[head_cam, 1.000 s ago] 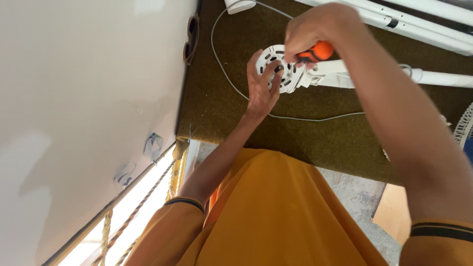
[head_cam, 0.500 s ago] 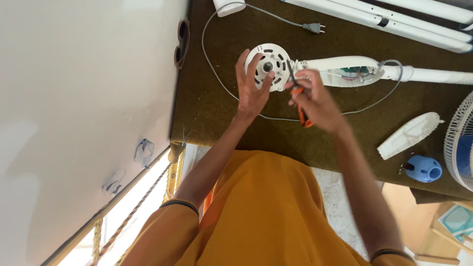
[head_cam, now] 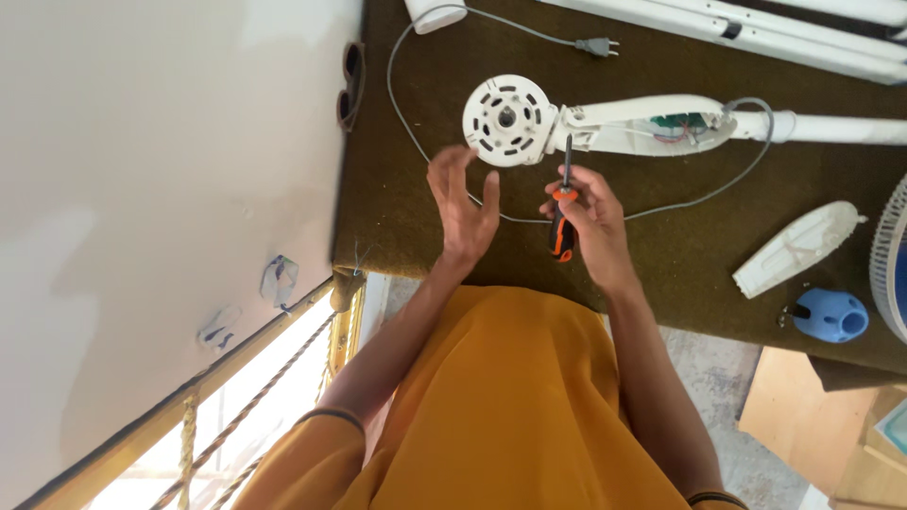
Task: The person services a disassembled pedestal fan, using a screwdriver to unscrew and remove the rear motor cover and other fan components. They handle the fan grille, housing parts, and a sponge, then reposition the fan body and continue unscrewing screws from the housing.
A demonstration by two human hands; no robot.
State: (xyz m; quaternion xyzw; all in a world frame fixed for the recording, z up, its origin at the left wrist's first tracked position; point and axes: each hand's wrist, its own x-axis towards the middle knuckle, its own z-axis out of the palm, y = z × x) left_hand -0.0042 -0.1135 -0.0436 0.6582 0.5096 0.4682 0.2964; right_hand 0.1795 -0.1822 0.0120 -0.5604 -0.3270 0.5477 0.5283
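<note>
A round white fan motor housing lies on the dark olive mat, joined to a white fan neck with exposed wiring. My left hand hovers just below the housing, fingers spread, holding nothing. My right hand grips an orange-and-black screwdriver; its shaft points up toward the joint between housing and neck.
A grey power cord loops across the mat to a plug. White tubes lie at the far edge. A white cover piece, a blue knob and a fan grille sit at right. A white wall is on the left.
My left hand has come off the motor housing and drawn back toward me. My right hand has moved lower with the screwdriver, which now stands with its tip up.
</note>
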